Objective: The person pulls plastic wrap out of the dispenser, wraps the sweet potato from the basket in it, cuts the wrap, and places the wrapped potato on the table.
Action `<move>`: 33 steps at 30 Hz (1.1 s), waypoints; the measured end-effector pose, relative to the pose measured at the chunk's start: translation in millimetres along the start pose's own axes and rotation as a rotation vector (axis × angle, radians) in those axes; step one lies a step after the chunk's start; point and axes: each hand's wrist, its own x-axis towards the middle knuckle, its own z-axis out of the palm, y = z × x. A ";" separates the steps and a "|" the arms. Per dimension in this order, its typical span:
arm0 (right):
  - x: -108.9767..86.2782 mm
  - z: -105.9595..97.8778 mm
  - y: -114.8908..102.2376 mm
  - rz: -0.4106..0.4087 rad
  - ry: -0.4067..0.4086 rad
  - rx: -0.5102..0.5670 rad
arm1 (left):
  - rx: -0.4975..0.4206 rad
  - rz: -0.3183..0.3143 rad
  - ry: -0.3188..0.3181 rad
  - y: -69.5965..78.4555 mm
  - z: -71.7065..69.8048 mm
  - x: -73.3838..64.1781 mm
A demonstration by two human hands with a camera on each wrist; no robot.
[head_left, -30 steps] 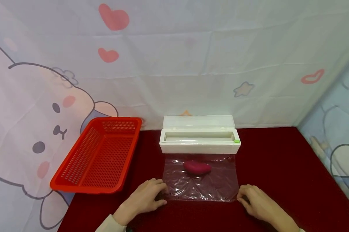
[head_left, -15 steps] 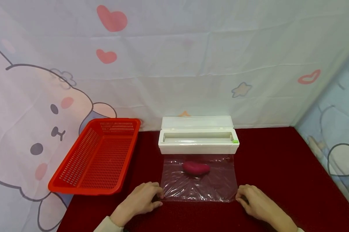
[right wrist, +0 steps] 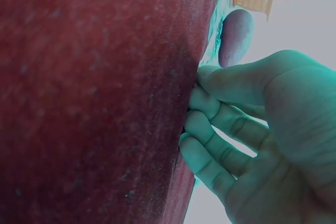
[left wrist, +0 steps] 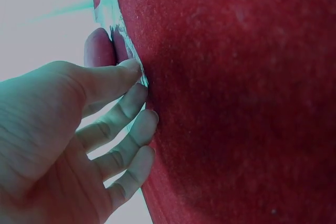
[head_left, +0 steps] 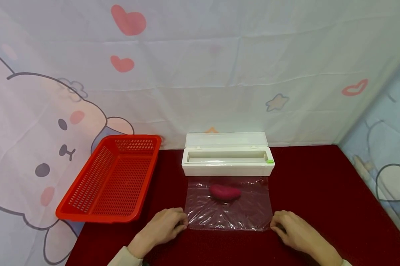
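Note:
A sheet of clear cling film [head_left: 216,214] lies on the dark red cloth, drawn out from the front of a white cling film dispenser [head_left: 228,170] with its lid raised. On the film rests a purple sweet potato [head_left: 224,193], also seen in the left wrist view as a sweet potato [left wrist: 100,48] beyond the thumb. My left hand [head_left: 165,225] pinches the film's near left corner between thumb and forefinger. At the near right corner, my right hand [head_left: 294,231] pinches the film the same way, its other fingers [right wrist: 202,156] bent against the cloth.
An orange-red plastic basket [head_left: 120,184] stands at the left, close to the patterned curtain [head_left: 200,74] behind the table. A green slider [head_left: 270,161] sits at the dispenser's right end. Red cloth [head_left: 319,184] stretches to the right of the film.
My left hand has shifted slightly left to the film's corner, and its thumb has come up against the forefinger. The right hand, sweet potato and dispenser have stayed in place.

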 end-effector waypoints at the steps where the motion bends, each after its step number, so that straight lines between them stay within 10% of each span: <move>1: 0.0 -0.4 -0.4 -0.004 0.001 -0.013 | -0.005 -0.003 -0.002 0.0 -0.1 0.3; 33: 0.2 -9.6 0.9 -0.003 0.034 0.128 | -0.017 0.060 0.112 -3.7 -7.9 5.3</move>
